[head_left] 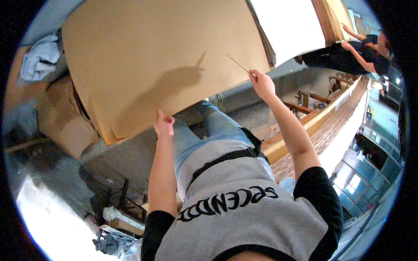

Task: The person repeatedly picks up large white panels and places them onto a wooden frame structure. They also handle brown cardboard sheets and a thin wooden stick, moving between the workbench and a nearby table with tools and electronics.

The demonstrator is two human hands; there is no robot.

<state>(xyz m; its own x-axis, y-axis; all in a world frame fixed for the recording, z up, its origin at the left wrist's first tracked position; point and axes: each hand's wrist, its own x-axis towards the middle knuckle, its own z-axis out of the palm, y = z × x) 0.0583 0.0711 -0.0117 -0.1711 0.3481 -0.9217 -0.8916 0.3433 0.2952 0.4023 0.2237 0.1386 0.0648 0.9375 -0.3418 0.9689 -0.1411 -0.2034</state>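
Observation:
A broad stack of brown cardboard-like sheets [174, 30] lies in front of me, with a shadow falling across the top sheet. My right hand [262, 85] pinches one end of a thin, pale stick [236, 63] near the stack's right corner. The stick's far end points left over the top sheet. At the near edge is my left hand [164, 124], its fingers curled and its thumb up against or just over that edge. Whether it grips a sheet is hidden.
A white stack [287, 30] adjoins at the right, with another person [370, 52] working beyond it. Behind me on the right, a long stack of layered sheets [326, 126] stands by a wooden frame [313, 98]. A pale cloth [41, 58] lies at far left.

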